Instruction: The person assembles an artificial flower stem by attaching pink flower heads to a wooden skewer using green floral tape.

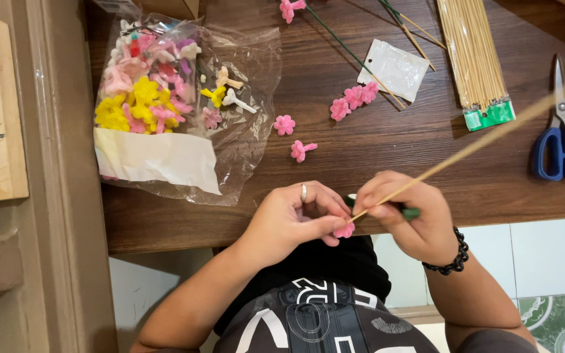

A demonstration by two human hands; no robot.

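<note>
- Two hands meet at the near edge of the desk (426,170): our left hand (289,219) pinches a small pink flower (344,230), and our right hand (408,216) grips a thin wooden skewer (492,137) whose near tip touches that flower.
- We see only part of the flower; fingers hide the rest, and a green piece (410,212) in the right hand is mostly covered, so we cannot tell what it is.
- The skewer's far end blurs and runs out of view at the right.
- The hands sit half over the desk edge, with bare dark wood in front of them; loose pink flowers (284,124) lie well apart further up.
- A crinkled clear plastic bag (243,131) of pink, yellow and white flowers lies left, near the desk's left edge.
- A bundle of skewers (472,55) with a green band and blue-handled scissors (562,147) lie right, and a small clear pouch (395,68) lies between them and the bag.
</note>
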